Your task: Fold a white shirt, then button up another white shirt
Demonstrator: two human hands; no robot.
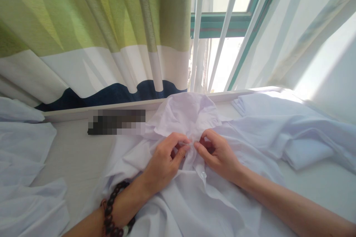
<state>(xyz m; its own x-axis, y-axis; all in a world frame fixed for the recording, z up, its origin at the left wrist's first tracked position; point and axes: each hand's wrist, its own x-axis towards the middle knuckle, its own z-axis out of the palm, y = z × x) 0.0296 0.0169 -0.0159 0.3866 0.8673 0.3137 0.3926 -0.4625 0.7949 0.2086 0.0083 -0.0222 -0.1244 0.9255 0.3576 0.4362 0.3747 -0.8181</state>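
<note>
A white button-up shirt (194,196) lies spread on a pale table (75,152), its collar (186,114) toward the window. My left hand (164,163), with a dark bead bracelet (112,211) on the wrist, pinches the shirt front just below the collar. My right hand (217,153) pinches the opposite edge of the placket, fingertips almost touching the left ones. A small white button (204,174) shows on the placket just below both hands.
More white garments lie at the left (25,166) and a folded pile at the right (292,133). A green, white and navy curtain (97,33) hangs behind the table. Sheer curtains (292,26) cover the window at the right. A blurred dark patch (116,121) lies near the table's back edge.
</note>
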